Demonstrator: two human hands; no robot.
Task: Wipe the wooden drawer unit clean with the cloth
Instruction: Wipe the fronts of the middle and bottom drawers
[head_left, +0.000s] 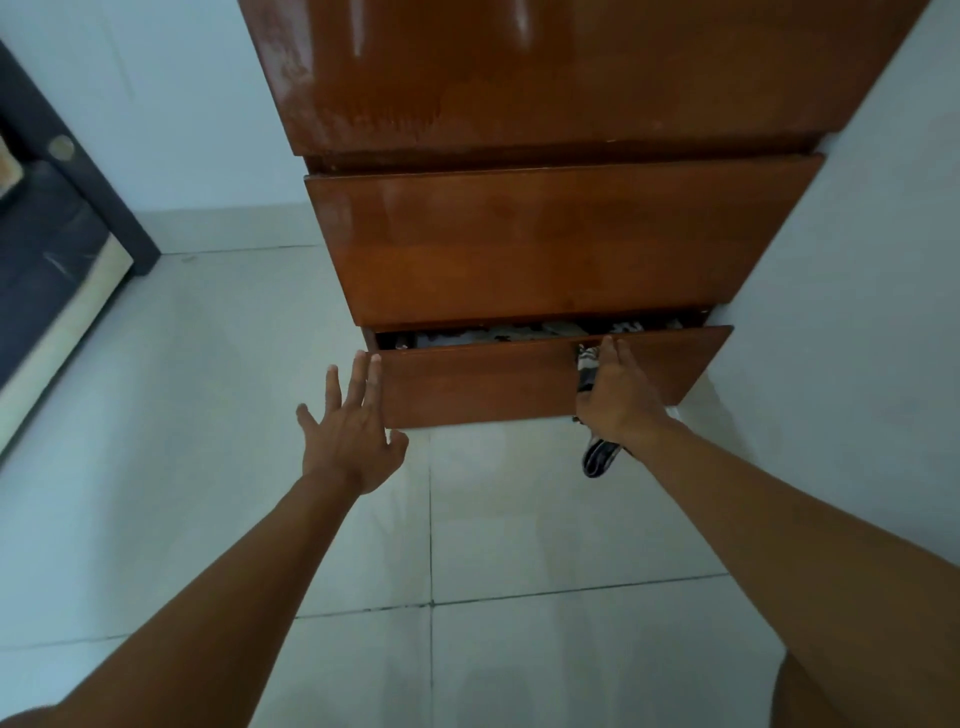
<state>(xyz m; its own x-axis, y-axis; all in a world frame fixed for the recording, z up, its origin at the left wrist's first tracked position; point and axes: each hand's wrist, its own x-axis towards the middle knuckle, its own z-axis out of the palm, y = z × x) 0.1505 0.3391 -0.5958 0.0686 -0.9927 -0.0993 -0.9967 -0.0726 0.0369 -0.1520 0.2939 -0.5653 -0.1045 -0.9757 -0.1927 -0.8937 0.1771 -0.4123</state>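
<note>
Pale tiled floor (467, 519) below, light wall (857, 260) at right, dark furniture (47, 249) at far left. Against the wall, wooden drawer unit (545, 234), glossy brown; lowest drawer (493, 384) pulled out slightly, folded fabric visible inside. Left hand (353, 431) open, fingers spread wide, fingertips at the drawer's left edge. Right hand (618, 395) pressed flat on the drawer front, pinning a striped cloth (597, 457), its end hanging below.

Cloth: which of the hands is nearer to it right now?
Right. The right hand presses the striped cloth against the bottom drawer front, one end hanging below the wrist. The left hand is spread open at the drawer's left edge, clear of the cloth.
</note>
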